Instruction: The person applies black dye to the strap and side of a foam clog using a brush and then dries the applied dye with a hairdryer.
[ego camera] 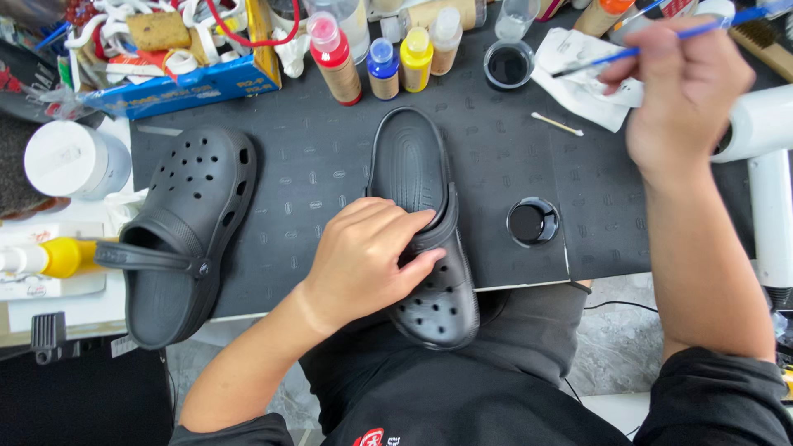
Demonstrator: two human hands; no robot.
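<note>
My left hand (pixel 368 256) grips the middle of a black clog (pixel 429 310) that lies toe toward me, its heel end on the black mat (pixel 322 157). My right hand (pixel 686 91) is raised at the upper right and pinches a thin blue paintbrush (pixel 628 52), whose tip reaches toward a crumpled white tissue (pixel 582 91). A second black clog (pixel 186 235) rests at the left, heel strap toward me. A small round dish of black paint (pixel 533 221) stands to the right of the held clog.
Red, blue, yellow and tan paint bottles (pixel 384 62) line the far edge, beside a black-filled cup (pixel 509 64). A cotton swab (pixel 557 125) lies on the mat. A white tub (pixel 70 161) and a yellow-capped bottle (pixel 49 258) sit at the left; a white appliance (pixel 764 157) at the right.
</note>
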